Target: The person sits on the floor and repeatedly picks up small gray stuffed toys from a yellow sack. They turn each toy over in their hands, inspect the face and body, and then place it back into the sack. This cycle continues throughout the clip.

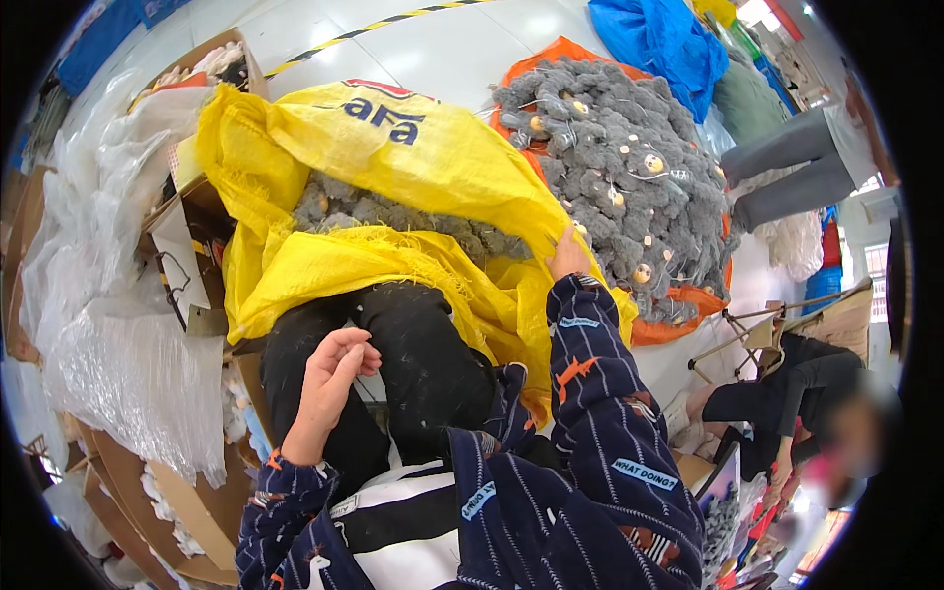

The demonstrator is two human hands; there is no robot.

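Observation:
A yellow woven sack [433, 162] lies spread out in front of my knees, its mouth pulled wide and its cut edge frayed. Grey fluffy pieces [369, 211] show inside it. My right hand [568, 258] grips the sack's rim on the right side, fingers closed on the fabric. Above my lap, apart from the sack, my left hand [334, 379] is loosely closed, thumb against bent fingers, with nothing visible in it.
Right of the sack, an orange sack [678, 307] holds a heap of grey plush pieces [619, 162]. A blue sack [661, 49] lies behind it. Cardboard boxes [192, 516] and clear plastic sheeting [138, 374] crowd the left. A person sits bent over at the right; another stands beyond.

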